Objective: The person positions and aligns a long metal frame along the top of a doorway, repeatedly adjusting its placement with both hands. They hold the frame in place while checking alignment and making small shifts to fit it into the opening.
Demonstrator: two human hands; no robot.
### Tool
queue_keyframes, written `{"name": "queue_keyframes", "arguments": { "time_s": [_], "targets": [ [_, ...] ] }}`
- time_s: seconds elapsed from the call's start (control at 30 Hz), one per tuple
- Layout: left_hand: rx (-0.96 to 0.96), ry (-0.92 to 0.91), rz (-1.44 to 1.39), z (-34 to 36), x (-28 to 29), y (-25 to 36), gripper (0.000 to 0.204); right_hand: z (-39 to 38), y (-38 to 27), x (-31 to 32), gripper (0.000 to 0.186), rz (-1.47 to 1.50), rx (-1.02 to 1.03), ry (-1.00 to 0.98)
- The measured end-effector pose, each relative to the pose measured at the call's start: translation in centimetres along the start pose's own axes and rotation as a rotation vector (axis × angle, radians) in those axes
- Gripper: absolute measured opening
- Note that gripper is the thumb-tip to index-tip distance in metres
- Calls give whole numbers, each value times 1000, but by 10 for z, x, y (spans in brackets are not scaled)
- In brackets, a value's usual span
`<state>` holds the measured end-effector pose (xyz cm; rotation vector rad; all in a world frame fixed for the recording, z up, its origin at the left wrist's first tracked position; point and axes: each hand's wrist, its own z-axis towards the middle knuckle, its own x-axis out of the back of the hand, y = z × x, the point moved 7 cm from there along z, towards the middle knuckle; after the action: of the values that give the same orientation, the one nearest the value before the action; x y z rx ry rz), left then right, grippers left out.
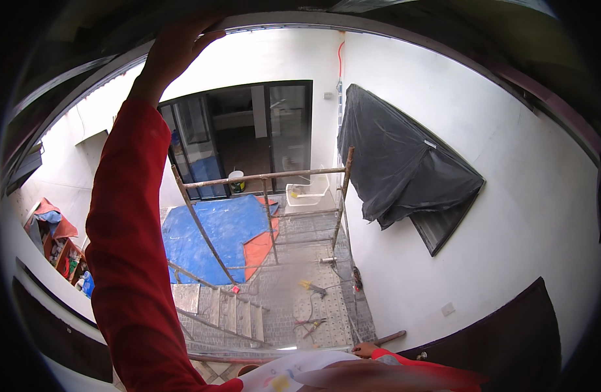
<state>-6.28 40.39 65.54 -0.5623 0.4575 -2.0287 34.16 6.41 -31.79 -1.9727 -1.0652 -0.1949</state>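
Note:
My left arm, in a red sleeve, reaches up to the metal roof beam (281, 19) overhead. My left hand (176, 52) grips the beam's edge, its thumb showing and its other fingers mostly lost in the dark. Low in the picture, my right hand (364, 350) is closed on a brown scaffold pipe (390, 338), seen only in part. Beyond it, a perforated metal plank (333, 307) carries a power tool with a yellow part (312, 287), pliers (310, 325) and a cord.
Rusty scaffold tubes (268, 176) stand ahead, with a metal stair (232, 313) at left. A blue tarp (215, 228) covers part of the floor before a sliding door (290, 124). Black plastic sheeting (398, 163) hangs over a window at right. A bucket (236, 181) stands by the door.

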Motion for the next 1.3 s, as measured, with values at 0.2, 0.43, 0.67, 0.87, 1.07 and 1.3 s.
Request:
{"name": "queue_keyframes", "arguments": {
  "time_s": [0.2,0.43,0.67,0.87,1.07,1.3],
  "targets": [
    [49,-45,-18,3,4,5,35,-19,-18,9,35,281,-139,-29],
    [38,-36,-32,4,5,7,34,-30,-22,14,32,332,-203,-18],
    [41,-31,-42,2,5,7,36,-30,-18,8,33,324,-173,-17],
    [48,-58,-32,2,5,6,37,-30,-15,6,35,295,-195,-22],
    [56,-50,-52,2,6,8,37,-24,-5,0,36,345,-203,-20],
    [55,-45,-51,2,6,8,37,-15,8,-7,38,304,-121,-1]
  ]
}}
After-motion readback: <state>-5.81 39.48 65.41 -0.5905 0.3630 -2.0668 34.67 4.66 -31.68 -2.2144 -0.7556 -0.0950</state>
